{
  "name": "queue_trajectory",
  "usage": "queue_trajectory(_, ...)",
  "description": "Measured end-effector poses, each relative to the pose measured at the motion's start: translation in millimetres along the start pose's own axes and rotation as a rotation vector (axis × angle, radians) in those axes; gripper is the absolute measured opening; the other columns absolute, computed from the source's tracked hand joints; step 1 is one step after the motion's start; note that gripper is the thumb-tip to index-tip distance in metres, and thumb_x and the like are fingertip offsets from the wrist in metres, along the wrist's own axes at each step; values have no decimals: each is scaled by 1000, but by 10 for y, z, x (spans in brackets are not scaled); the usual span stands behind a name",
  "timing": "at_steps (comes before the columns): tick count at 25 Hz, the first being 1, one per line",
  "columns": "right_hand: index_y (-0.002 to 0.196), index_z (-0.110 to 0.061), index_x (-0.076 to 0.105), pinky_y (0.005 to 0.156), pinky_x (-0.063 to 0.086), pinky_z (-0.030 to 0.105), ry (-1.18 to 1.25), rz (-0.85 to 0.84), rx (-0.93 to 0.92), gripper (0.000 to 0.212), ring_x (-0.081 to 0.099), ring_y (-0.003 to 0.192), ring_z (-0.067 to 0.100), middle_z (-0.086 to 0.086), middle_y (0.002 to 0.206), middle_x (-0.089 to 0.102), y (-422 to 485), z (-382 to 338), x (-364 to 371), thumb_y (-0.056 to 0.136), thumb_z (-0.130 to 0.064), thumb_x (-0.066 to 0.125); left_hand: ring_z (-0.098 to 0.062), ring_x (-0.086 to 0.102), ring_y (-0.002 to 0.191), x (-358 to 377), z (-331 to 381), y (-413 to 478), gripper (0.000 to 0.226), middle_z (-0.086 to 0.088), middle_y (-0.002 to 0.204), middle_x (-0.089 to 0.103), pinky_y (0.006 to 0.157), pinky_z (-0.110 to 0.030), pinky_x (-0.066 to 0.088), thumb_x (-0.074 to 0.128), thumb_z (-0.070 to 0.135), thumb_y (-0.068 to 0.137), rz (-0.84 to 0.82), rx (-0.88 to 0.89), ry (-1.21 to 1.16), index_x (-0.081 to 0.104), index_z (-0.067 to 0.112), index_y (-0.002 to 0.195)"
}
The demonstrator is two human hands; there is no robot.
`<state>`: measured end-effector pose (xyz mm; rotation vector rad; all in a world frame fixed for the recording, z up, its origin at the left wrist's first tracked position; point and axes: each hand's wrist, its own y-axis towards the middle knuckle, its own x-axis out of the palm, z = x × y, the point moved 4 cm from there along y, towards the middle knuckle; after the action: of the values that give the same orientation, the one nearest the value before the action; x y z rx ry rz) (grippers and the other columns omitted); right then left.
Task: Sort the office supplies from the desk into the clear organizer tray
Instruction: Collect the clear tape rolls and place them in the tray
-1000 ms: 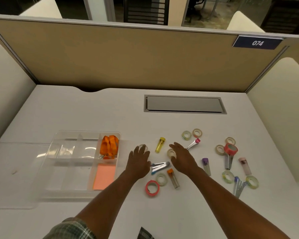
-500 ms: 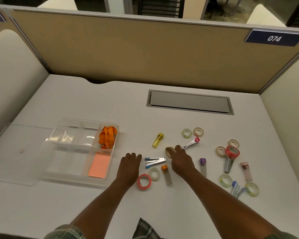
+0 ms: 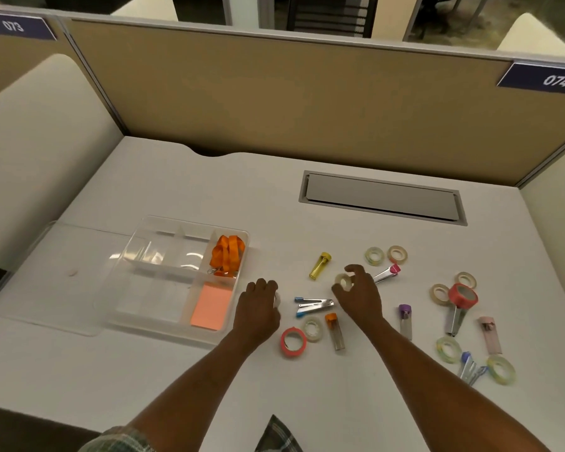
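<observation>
Right hand (image 3: 359, 296) pinches a roll (image 3: 343, 281) between thumb and fingertips. Lift it clear, carry it left over the tray (image 3: 190, 222) wall and release it low into a bare compartment. Left hand (image 3: 258, 305) is curled round a pale object (image 3: 276, 299) that is mostly hidden, identity uncertain. The roll is a small, pale, translucent ring, well right of the tray, just right of the yellow tube (image 3: 320, 270).

The single view comes from my head, facing forward and down: the desk (image 3: 177, 370) lies close beneath me, the partition (image 3: 274, 102) along its far edge.
</observation>
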<state>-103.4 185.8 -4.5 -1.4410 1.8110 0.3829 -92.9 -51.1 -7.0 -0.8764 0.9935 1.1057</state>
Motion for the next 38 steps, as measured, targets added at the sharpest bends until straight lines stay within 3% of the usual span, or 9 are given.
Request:
queue_trajectory(2, 114, -23, 60, 86, 56, 44, 383, -39, 214, 28, 67, 94, 28, 6, 97, 68, -56, -160, 97, 88, -31, 59, -20, 57, 97, -194, -60, 42, 39, -4, 107, 60, 81, -31, 48, 67, 24, 83, 89, -56, -283, 59, 15, 119)
queue_trajectory(5, 102, -16, 67, 63, 57, 35, 868, -194, 496, 25, 67, 76, 27, 10, 87, 67, -255, -547, 383, 92, -30, 48, -18, 63, 86, -410, -257, 50, 19, -4, 101, 62, 74, -32, 52, 57, 30, 94, 46, -346, -880, 60, 20, 110)
queue_trajectory(8, 109, -6, 69, 56, 54, 31, 1049, -313, 472, 41, 66, 67, 25, 15, 89, 69, -400, -995, 686, 99, -28, 36, -16, 59, 58, -548, -543, -72, 25, -7, 78, 58, 53, -30, 47, 50, 36, 91, 58, -635, -1367, 59, 13, 91)
queue_trajectory(12, 112, -4, 65, 59, 49, 33, 995, -541, 322, 40, 61, 75, 27, 20, 99, 69, -615, -1642, 1126, 98, -29, 37, -14, 51, 50, -725, -1076, -314, 28, -10, 75, 58, 44, -27, 38, 45, 34, 92, 122, -704, -1520, 60, 11, 92)
queue_trajectory(15, 119, -11, 63, 68, 52, 35, 693, -647, 83, 36, 61, 88, 26, 13, 106, 67, -788, -2100, 1475, 101, -34, 41, -21, 57, 66, -814, -1541, -446, 28, -10, 91, 59, 56, -33, 45, 46, 34, 89, 188, -711, -1355, 62, 14, 100)
queue_trajectory(19, 144, -18, 46, 101, 46, 39, -28, -508, -507, 48, 52, 125, 25, 8, 138, 56, -976, -2507, 1876, 98, -27, 55, -22, 61, 99, -912, -2011, -614, 38, -8, 120, 60, 80, -29, 46, 64, 21, 91, 237, -517, -622, 56, 13, 127)
queue_trajectory(25, 146, -19, 44, 96, 47, 40, -477, -399, -688, 59, 50, 126, 30, 8, 146, 52, -1089, -2556, 2259, 92, -19, 67, -25, 58, 115, -816, -2203, -661, 70, -4, 126, 65, 96, -37, 41, 74, 33, 82, 99, -229, -46, 44, 16, 144)
queue_trajectory(30, 147, -18, 42, 103, 46, 43, -457, -415, -660, 58, 46, 133, 32, 8, 152, 45, -1082, -2483, 2243, 94, -20, 64, -28, 58, 116, -775, -2202, -609, 72, -6, 126, 65, 94, -42, 41, 74, 43, 78, 83, -178, 76, 49, 17, 141)
queue_trajectory(38, 139, -21, 51, 96, 49, 41, -285, -225, -609, 48, 49, 130, 25, 2, 146, 49, -1033, -2175, 1724, 92, -25, 61, -31, 59, 114, -803, -1651, -395, 52, -10, 124, 64, 90, -45, 46, 75, 28, 76, 160, -43, -12, 62, 14, 124)
